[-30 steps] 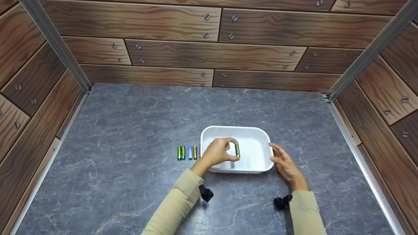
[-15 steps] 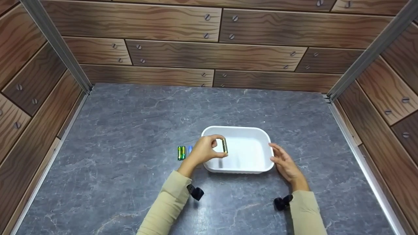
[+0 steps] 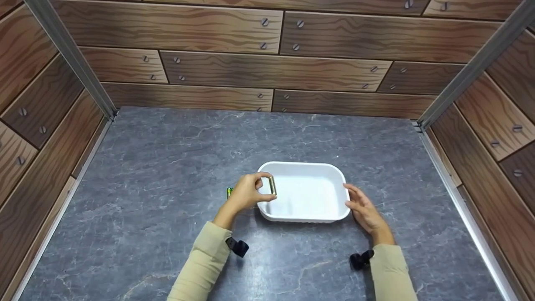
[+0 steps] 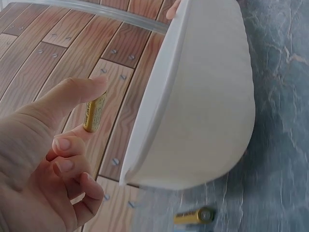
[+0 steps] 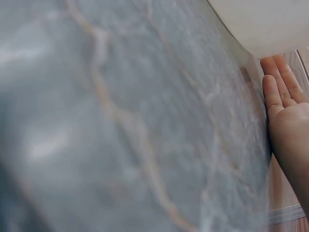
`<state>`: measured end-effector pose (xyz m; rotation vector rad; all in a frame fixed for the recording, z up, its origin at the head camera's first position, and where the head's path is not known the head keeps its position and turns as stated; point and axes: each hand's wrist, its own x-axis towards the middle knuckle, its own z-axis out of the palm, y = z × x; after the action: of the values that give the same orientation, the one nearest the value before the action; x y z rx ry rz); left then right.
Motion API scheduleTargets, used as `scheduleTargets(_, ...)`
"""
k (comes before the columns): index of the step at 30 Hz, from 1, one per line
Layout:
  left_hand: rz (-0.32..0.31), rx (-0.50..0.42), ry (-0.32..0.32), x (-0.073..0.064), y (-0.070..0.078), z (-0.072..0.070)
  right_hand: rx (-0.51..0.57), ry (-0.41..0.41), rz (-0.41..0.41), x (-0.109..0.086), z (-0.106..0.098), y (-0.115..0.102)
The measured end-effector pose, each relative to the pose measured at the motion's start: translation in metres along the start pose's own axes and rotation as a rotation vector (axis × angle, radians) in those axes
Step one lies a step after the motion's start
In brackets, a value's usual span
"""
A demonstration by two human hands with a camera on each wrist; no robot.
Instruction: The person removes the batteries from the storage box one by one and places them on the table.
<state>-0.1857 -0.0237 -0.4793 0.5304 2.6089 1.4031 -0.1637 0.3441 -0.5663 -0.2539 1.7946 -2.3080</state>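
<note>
My left hand (image 3: 243, 193) pinches a gold battery (image 3: 272, 185) between thumb and fingertip, above the left rim of a white plastic tub (image 3: 309, 190). In the left wrist view the same battery (image 4: 94, 112) is held by its two ends, beside the tub's outer wall (image 4: 207, 96). Another gold battery (image 4: 193, 216) lies on the floor surface near the tub. A green battery (image 3: 229, 192) peeks out behind my left hand; the hand hides others there. At the tub's right end my right hand (image 3: 367, 214) touches the rim, its visible fingers (image 5: 271, 92) fairly straight.
The tub stands on a grey marbled surface (image 3: 175, 150). Wood-patterned walls (image 3: 217, 69) enclose it at the back and sides, with metal strips (image 3: 464, 69) along the corners. A black wrist camera (image 3: 238, 247) sits on each forearm.
My left hand has moved left with the gold battery, from over the tub's middle to its left rim, and now covers most of the batteries lying there. My right hand keeps its place.
</note>
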Motion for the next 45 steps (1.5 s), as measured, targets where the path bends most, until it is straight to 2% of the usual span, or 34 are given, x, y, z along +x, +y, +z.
scheduleTargets(10, 0.002, -0.023, 0.046, -0.008, -0.017, -0.013, 0.0, -0.015, -0.011, 0.0, -0.001, 0.0)
scheduleTargets(17, -0.04, -0.011, 0.05, -0.015, -0.029, -0.024, 0.009, -0.023, -0.018, 0.0, -0.001, 0.0)
scheduleTargets(25, -0.059, 0.004, 0.06, -0.021, -0.039, -0.031, -0.003, -0.002, -0.011, 0.0, 0.0, -0.001)
scheduleTargets(37, -0.101, -0.014, 0.011, -0.027, -0.058, -0.034, -0.004, -0.002, -0.01, -0.001, 0.0, 0.0)
scheduleTargets(45, -0.114, 0.029, 0.004, -0.027, -0.068, -0.034, -0.009, 0.005, -0.004, -0.001, 0.0, 0.0)
